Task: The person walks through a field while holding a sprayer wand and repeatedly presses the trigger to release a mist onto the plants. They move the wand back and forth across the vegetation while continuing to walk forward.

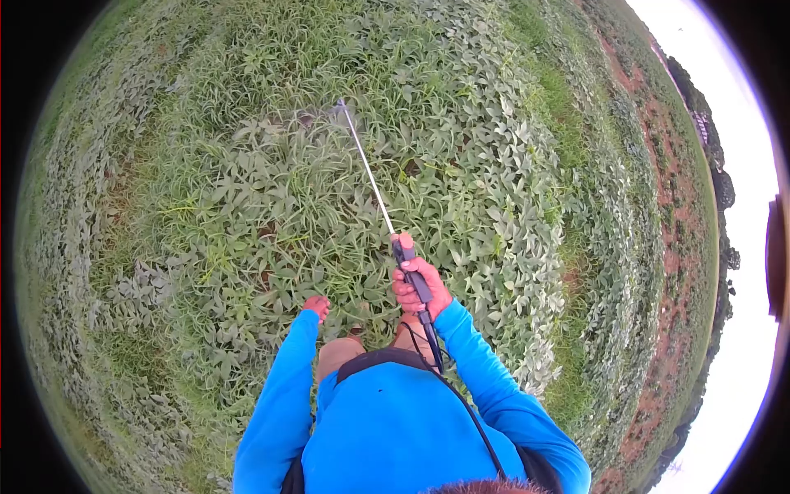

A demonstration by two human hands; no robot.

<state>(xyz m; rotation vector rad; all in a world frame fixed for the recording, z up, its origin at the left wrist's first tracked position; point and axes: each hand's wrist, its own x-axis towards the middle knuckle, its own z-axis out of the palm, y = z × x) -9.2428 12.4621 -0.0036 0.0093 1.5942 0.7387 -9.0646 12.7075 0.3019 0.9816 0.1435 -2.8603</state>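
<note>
My right hand [421, 284] is closed round the dark handle of a sprayer wand [372, 183], in front of my waist. The wand's thin metal tube points forward and slightly left. A faint mist shows around its nozzle [341, 103], above the leaves. From the handle's lower end a black hose [473, 412] runs back along my right side. My left hand [318, 307] hangs low beside my left leg, fingers curled in, with nothing visible in it. Leafy plants [271, 173] surround both hands.
Grass [288, 41] grows thickly among the broad-leaved plants ahead. To the right, crop rows alternate with strips of reddish soil [671, 263]. A line of trees [724, 189] stands at the far right edge. Dark straps [539, 469] cross my blue shirt's sides.
</note>
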